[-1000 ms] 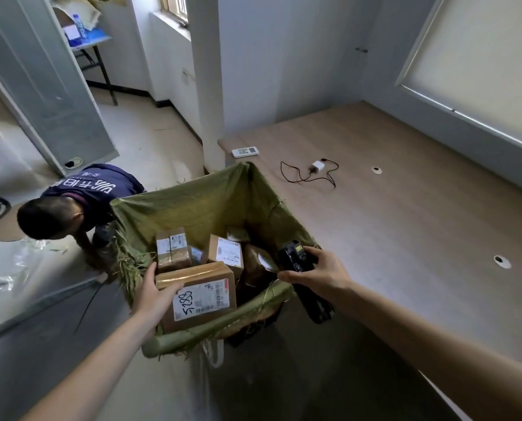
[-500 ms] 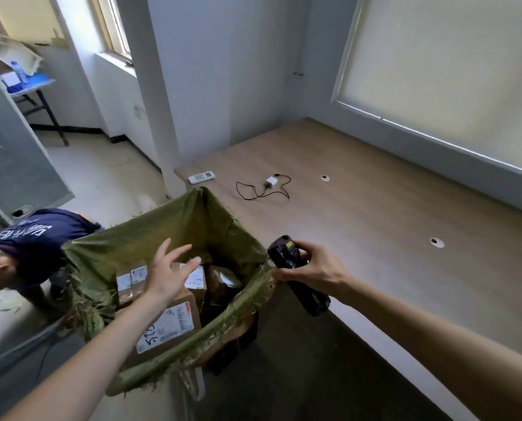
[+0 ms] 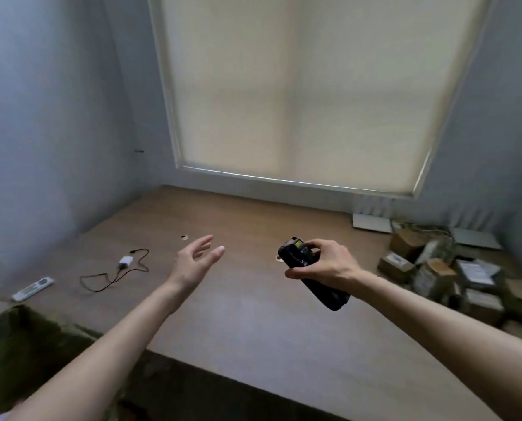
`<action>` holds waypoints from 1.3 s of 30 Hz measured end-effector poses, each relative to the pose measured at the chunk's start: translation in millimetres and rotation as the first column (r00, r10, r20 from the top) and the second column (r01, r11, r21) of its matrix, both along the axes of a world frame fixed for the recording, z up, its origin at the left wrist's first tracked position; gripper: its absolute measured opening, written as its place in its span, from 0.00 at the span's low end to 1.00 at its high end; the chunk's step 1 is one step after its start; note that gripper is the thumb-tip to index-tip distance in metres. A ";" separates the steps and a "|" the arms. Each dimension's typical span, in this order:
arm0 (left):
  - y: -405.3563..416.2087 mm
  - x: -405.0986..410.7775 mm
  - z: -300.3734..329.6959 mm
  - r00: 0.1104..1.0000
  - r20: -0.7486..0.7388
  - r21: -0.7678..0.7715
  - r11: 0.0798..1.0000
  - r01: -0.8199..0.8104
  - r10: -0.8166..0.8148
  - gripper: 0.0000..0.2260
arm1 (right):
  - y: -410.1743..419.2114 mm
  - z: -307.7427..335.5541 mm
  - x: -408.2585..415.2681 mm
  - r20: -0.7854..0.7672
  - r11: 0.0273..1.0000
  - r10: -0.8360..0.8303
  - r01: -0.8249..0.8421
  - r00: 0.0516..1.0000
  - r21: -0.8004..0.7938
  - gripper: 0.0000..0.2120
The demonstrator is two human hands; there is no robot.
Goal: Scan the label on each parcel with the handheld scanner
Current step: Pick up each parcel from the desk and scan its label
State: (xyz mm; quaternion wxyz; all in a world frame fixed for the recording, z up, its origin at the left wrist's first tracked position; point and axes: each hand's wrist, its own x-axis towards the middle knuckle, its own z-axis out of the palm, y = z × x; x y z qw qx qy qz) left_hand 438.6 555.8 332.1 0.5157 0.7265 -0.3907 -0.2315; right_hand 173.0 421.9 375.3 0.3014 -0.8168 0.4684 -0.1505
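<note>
so I'm between scans, right hand [image 3: 323, 264] wrapped around the handheld scanner [image 3: 310, 271], left hand [image 3: 194, 262] empty with fingers spread, and the next move looks like reaching for that parcel pile [image 3: 445, 268] far right on the wooden platform [image 3: 238, 299]

View swings right: green sack [image 3: 19, 338] now only at lower left corner, its boxes and the crouching person out of frame. Left hand [image 3: 193, 262] is off the parcel, raised with fingers spread over the counter [image 3: 253, 314]. Pile of parcels [image 3: 445, 268] enters at right. Window blind [image 3: 299, 95] fills the top.
</note>
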 end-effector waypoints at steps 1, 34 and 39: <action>-26.3 -27.6 6.4 0.999 0.002 -0.011 0.999 0.040 -0.040 0.23 | -12.9 7.7 -31.6 -0.005 0.999 -0.042 0.042 0.999 -0.010 0.30; -556.5 -658.4 -57.7 0.567 0.021 0.149 0.564 0.812 -0.823 0.31 | -297.9 -63.2 -649.2 -0.065 0.511 -0.853 0.855 0.517 0.094 0.26; -607.4 -688.7 -89.5 0.519 0.026 0.238 0.510 0.827 -0.854 0.33 | -352.7 -91.4 -667.4 -0.049 0.508 -0.853 0.849 0.519 0.146 0.27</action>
